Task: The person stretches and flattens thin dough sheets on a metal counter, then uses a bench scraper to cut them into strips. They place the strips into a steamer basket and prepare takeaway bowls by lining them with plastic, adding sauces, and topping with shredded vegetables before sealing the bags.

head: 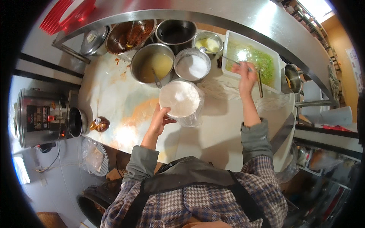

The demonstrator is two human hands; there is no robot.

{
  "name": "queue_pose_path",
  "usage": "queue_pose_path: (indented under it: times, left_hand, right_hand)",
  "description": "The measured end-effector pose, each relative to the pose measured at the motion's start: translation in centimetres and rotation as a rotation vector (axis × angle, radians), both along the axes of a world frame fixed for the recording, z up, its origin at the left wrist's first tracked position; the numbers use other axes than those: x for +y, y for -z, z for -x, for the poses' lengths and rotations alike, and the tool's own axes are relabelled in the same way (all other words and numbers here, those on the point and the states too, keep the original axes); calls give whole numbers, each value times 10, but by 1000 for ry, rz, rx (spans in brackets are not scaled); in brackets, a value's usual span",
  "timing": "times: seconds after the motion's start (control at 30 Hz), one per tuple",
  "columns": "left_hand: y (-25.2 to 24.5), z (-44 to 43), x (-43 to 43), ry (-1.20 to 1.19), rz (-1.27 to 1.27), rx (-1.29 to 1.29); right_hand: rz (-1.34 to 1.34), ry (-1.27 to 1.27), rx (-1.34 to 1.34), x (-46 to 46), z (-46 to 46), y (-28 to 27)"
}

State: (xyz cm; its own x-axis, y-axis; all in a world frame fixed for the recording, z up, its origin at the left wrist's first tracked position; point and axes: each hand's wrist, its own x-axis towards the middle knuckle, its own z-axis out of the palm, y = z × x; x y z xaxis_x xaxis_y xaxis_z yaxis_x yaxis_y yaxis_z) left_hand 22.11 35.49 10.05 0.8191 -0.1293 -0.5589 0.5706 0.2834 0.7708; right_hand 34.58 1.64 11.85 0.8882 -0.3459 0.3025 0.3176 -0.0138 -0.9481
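My left hand [161, 118] grips the rim of a bowl [188, 107] lined with a clear plastic bag, and a small white heap lies inside. Between the fingers of my right hand [244, 75] is a thin metal spoon [228, 59]. Its head hangs at the edge of a metal pot of white granules or powder [192, 66], close to a small metal pot with yellow contents [209, 43]. Just left of these stands a larger pot of pale yellowish liquid [155, 64] with a ladle or spoon [156, 77] resting in it.
A white tub of shredded greens in liquid [248, 57] stands right, near a small metal pot [291, 78]. Behind are a basin of red-brown paste [132, 35] and a dark-filled pot [176, 31]. A steel shelf [182, 14] overhangs them. A tied bag [100, 124] sits left.
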Motion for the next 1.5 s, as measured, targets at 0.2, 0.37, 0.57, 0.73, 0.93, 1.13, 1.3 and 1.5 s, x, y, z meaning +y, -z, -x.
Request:
queue_pose_path:
  times: [0.2,0.37,0.57,0.73,0.93,1.13,1.3,1.5]
  left_hand:
    - [-10,3,-7,23,-40,-20]
    - [-11,2,-4,18,-42,-67]
    - [-14,-6,-3,29,-23,-79]
    - [-15,-10,0,42,-44,-74]
    - [-13,-9,4,16,-58,-79]
    - [-10,10,31,2,-15,-101]
    - [8,41,68,-46,-2,-15]
    - [20,56,99,-147,5,-3]
  right_hand:
    - [253,-56,126,-2,-84,43]
    - [-37,-46,153,-15,-94,53]
    - [-259,12,173,-22,-88,38]
    - [-302,-49,88,-29,-36,-3]
    - [115,-270,-118,-6,48,-20]
    - [1137,-413,35,51,53,-40]
    - [1184,-567,-202,167,22,-40]
    - [904,-607,184,259,-35,4]
